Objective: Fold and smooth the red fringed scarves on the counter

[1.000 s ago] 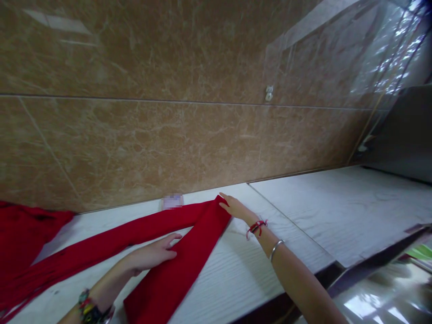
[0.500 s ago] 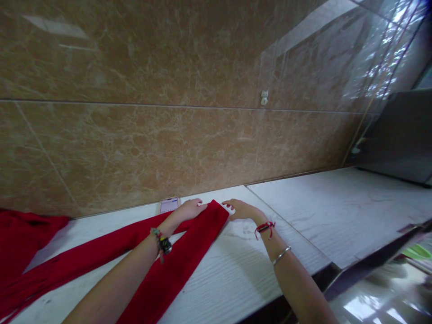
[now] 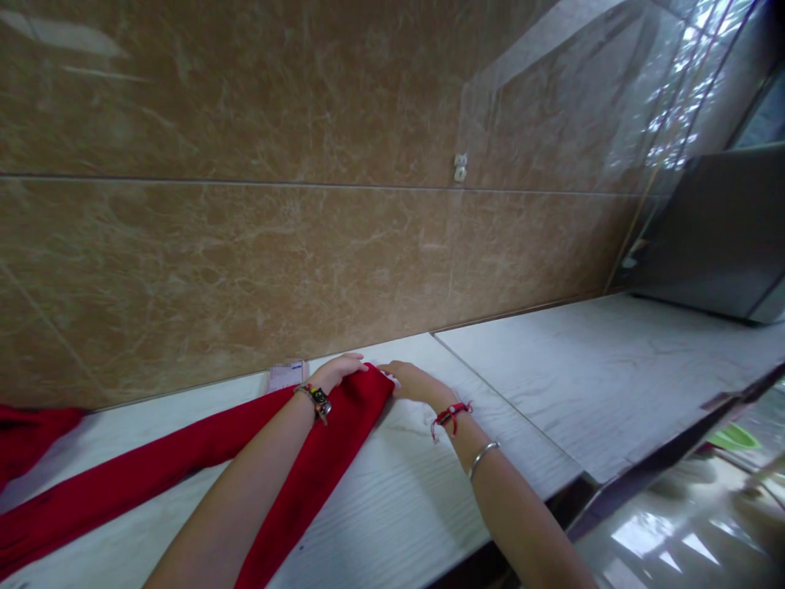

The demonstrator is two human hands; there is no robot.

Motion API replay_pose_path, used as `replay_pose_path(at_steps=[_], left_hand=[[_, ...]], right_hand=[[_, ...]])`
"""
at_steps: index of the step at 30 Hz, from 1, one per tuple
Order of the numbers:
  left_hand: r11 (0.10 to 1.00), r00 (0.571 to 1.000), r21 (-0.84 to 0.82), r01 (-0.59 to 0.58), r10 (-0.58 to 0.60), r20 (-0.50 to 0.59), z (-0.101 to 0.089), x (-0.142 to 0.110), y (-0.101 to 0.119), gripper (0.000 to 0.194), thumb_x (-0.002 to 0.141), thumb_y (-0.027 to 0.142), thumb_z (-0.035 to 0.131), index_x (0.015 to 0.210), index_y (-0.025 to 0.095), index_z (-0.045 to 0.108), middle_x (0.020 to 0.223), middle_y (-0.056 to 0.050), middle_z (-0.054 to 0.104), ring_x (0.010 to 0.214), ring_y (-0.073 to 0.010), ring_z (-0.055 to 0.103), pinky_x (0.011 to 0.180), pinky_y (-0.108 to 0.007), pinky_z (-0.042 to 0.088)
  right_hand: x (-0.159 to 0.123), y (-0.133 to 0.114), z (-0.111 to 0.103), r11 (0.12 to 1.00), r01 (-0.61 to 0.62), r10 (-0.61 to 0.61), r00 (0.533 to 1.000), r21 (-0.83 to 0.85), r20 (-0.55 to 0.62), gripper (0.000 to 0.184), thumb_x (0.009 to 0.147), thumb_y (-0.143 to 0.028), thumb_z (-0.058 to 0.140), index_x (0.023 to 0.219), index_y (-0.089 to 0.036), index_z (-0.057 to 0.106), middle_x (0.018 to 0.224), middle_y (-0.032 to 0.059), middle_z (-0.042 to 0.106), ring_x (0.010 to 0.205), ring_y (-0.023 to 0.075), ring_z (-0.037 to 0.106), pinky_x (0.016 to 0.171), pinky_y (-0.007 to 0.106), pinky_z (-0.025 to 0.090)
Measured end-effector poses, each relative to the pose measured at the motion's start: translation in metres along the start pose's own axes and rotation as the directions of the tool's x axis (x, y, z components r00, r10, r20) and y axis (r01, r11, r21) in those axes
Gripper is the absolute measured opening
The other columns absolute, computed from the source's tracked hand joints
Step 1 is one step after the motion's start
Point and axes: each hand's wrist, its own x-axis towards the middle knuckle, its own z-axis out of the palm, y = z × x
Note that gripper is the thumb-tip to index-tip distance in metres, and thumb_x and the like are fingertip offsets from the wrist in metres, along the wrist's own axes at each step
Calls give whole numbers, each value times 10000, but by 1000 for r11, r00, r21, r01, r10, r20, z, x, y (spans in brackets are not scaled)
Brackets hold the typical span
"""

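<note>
A long red cloth (image 3: 184, 458) lies folded in a V on the white table (image 3: 398, 507). Both my hands meet at the fold's far tip. My left hand (image 3: 338, 370) rests on the top corner of the fold, its fingers curled over the cloth edge. My right hand (image 3: 410, 381) touches the fold's right corner, fingers bent down onto it. A beaded bracelet is on my left wrist; a red string and a metal bangle are on my right wrist.
A phone (image 3: 285, 376) lies flat against the brown marble wall (image 3: 307, 245), just left of my left hand. More red cloth (image 3: 30, 433) bunches at the far left. A second table top (image 3: 613, 376) adjoins on the right; a grey cabinet (image 3: 717, 237) stands beyond.
My left hand moved from the middle of the cloth up to the fold's tip beside my right hand. My right hand's fingers curled down. The view shifted slightly right.
</note>
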Motion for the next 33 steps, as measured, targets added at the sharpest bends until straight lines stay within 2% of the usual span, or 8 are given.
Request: replay_pose_path(at_steps=[6, 10, 15, 19, 23, 27, 31, 33], left_hand=[[997, 999, -73, 8, -5, 47, -3, -13, 1, 260, 729, 174, 530, 984, 135, 560, 860, -26, 657, 791, -134, 599, 712, -222, 472], [998, 998, -52, 22, -19, 52, -1, -12, 0, 399, 717, 188, 577, 1104, 139, 493, 908, -56, 656, 770, -138, 614, 670, -222, 485], [998, 1000, 63, -22, 22, -5, 5, -4, -9, 561, 737, 186, 570, 1242, 100, 343, 924, -103, 651, 699, -153, 622, 608, -245, 489], [966, 988, 225, -127, 144, -61, 13, -1, -17, 564, 755, 144, 542, 1271, 116, 315, 998, -105, 621, 787, -152, 613, 694, -249, 476], [875, 941, 441, -200, 297, -163, 19, -18, -29, 539, 796, 232, 511, 1283, 103, 318, 1182, -172, 490, 1083, -233, 472, 907, -338, 367], [734, 889, 643, -217, 421, -181, 21, -51, -44, 485, 855, 286, 393, 1313, 163, 292, 1308, -165, 352, 1183, -285, 359, 956, -424, 300], [472, 851, 858, -201, 518, -86, 15, -82, -58, 448, 870, 272, 338, 1314, 226, 304, 1377, -123, 279, 1226, -280, 304, 961, -432, 300], [450, 867, 866, -218, 497, -40, 12, -92, -64, 422, 876, 291, 321, 1295, 243, 344, 1373, -101, 308, 1244, -263, 282, 987, -432, 268]], right_hand=[[2, 0, 6, 996, -9, 7, 1000, -85, -18, 560, 697, -29, 422, 1231, -197, 436, 1158, 63, 562, 1054, 160, 509, 891, 261, 362], [-3, -3, 8, 987, -62, 58, 998, -147, -27, 556, 736, -31, 379, 1261, -216, 394, 1084, 69, 607, 984, 173, 559, 836, 262, 393], [-6, -12, 16, 938, -127, 105, 991, -322, -84, 575, 787, -88, 386, 1327, -247, 269, 954, 94, 642, 881, 211, 595, 728, 281, 426], [-5, -14, 23, 922, -126, 96, 990, -365, -101, 487, 838, -111, 352, 1312, -206, 292, 936, 119, 637, 899, 209, 583, 738, 274, 425], [-11, -9, 25, 908, -89, 65, 995, -410, -73, 479, 837, -90, 348, 1310, -143, 303, 934, 146, 628, 894, 221, 586, 762, 308, 440], [-15, -3, 27, 938, 33, -56, 997, -344, -56, 512, 808, -43, 321, 1312, -128, 312, 1210, 164, 494, 1057, 216, 515, 855, 339, 426], [-11, 5, 29, 991, 73, -79, 996, -112, -50, 639, 701, 34, 310, 1327, -89, 278, 1365, 144, 313, 1225, 182, 341, 983, 340, 337], [-6, 9, 27, 997, 56, -54, 997, 56, -48, 677, 674, 28, 332, 1333, -115, 275, 1353, 108, 346, 1227, 156, 337, 1004, 327, 316]])
